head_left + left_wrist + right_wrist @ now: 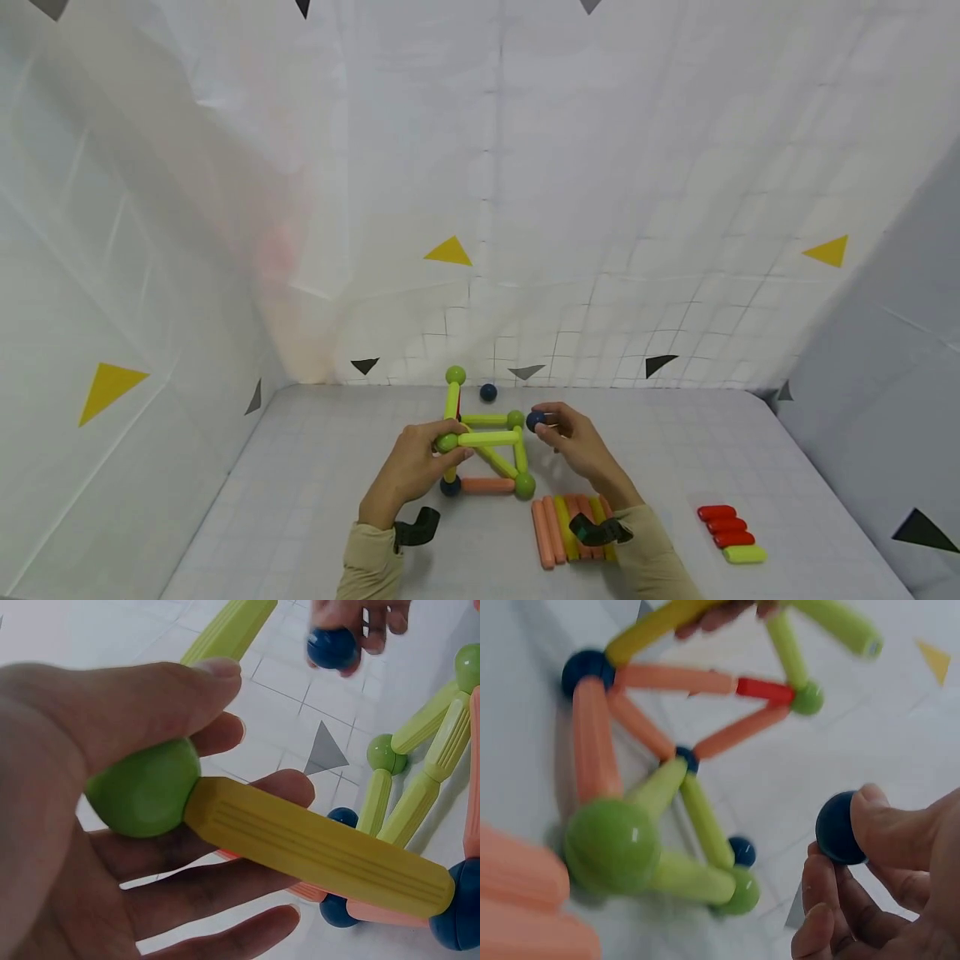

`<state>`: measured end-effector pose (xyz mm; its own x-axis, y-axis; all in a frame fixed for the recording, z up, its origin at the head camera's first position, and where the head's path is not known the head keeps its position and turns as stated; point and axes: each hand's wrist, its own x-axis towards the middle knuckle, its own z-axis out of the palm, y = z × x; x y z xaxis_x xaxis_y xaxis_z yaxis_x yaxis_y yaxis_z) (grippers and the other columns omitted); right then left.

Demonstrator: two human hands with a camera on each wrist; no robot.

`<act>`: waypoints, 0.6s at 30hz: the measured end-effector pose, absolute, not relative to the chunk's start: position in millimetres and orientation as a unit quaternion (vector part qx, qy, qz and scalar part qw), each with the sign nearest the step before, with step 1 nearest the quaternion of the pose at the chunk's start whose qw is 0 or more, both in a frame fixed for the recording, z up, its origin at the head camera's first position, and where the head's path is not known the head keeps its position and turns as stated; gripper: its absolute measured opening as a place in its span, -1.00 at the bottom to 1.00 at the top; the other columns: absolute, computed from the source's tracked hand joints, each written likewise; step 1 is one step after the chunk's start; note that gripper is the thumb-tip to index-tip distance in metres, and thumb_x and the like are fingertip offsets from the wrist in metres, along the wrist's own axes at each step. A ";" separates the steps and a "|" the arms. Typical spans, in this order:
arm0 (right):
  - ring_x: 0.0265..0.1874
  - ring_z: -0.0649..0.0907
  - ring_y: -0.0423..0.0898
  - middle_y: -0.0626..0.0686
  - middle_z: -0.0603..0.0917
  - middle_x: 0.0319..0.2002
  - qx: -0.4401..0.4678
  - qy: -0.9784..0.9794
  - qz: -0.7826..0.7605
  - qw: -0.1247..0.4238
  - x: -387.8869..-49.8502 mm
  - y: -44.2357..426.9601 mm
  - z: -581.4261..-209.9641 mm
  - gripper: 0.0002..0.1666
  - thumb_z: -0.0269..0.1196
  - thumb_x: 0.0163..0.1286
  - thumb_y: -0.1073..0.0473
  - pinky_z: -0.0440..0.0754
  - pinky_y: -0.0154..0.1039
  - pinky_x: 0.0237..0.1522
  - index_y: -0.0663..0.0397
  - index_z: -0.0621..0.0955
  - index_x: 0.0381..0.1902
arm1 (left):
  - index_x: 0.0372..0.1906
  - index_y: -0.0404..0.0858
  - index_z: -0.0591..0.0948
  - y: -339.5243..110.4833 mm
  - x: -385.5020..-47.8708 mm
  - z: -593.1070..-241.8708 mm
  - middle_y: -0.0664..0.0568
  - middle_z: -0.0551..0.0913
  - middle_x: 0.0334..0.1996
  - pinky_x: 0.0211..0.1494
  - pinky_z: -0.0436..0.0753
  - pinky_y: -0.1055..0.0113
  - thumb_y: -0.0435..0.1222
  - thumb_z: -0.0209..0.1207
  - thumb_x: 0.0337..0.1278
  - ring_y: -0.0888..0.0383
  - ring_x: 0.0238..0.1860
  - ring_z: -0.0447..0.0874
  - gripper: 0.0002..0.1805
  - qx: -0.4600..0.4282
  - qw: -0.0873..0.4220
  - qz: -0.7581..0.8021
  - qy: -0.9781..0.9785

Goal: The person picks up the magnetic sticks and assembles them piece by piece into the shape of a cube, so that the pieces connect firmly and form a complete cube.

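My left hand [411, 468] pinches a green ball [146, 787] at an upper corner of a frame of rods and balls. From that ball a yellow rod [322, 851] slopes down to a dark blue ball [450, 486], and a light green rod [491, 437] reaches right, its far end [871, 645] bare. My right hand [581, 450] holds a separate dark blue ball [840, 829] between thumb and fingers, just right of that end. Lower down, an orange rod [487, 485] joins a green ball [525, 486] on the table. Another green ball [455, 375] tops the far corner.
Another dark blue ball [488, 392] lies behind the frame. Orange and yellow rods [551, 529] lie in a row below my right wrist. Several short red rods [726, 526] and a light green rod [745, 554] lie farther right. A white sheet wall [585, 333] stands behind.
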<state>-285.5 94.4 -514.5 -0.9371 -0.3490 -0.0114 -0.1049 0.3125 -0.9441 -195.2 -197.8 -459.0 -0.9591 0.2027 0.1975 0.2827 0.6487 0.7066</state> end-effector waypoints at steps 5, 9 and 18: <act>0.08 0.67 0.01 0.13 0.70 0.18 -0.166 0.790 -0.579 0.114 -269.2 92.2 -499.6 -0.53 0.30 0.59 0.07 0.63 -0.08 0.04 -0.04 0.55 0.38 | 0.08 -0.09 0.77 -197.9 -195.3 -459.9 0.15 0.72 -0.31 -0.39 0.49 0.39 -0.18 0.42 0.34 0.30 -0.47 0.50 -0.73 -0.135 0.050 -0.399 -0.906; 0.05 0.66 0.03 0.16 0.69 0.16 -0.209 0.783 -0.576 0.109 -260.2 92.6 -490.5 -0.53 0.31 0.58 0.11 0.65 -0.19 0.06 0.03 0.54 0.37 | 0.08 -0.08 0.77 -198.1 -195.6 -460.5 0.15 0.72 -0.31 -0.39 0.51 0.39 -0.15 0.42 0.34 0.30 -0.47 0.51 -0.73 -0.134 0.047 -0.402 -0.904; -0.01 0.63 0.08 0.20 0.68 0.18 -0.255 0.780 -0.563 0.099 -252.1 92.6 -481.3 -0.51 0.34 0.55 0.13 0.64 -0.29 0.04 0.17 0.53 0.33 | 0.07 -0.08 0.77 -199.1 -194.8 -460.0 0.18 0.69 -0.35 -0.39 0.49 0.39 -0.13 0.42 0.35 0.29 -0.47 0.51 -0.73 -0.134 0.049 -0.403 -0.904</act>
<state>-252.1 92.6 -481.3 -0.8502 -0.5095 0.1327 -0.2859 0.2351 -0.9290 -194.8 -199.1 -460.0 -0.9595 0.2023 0.1963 0.2812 0.6387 0.7162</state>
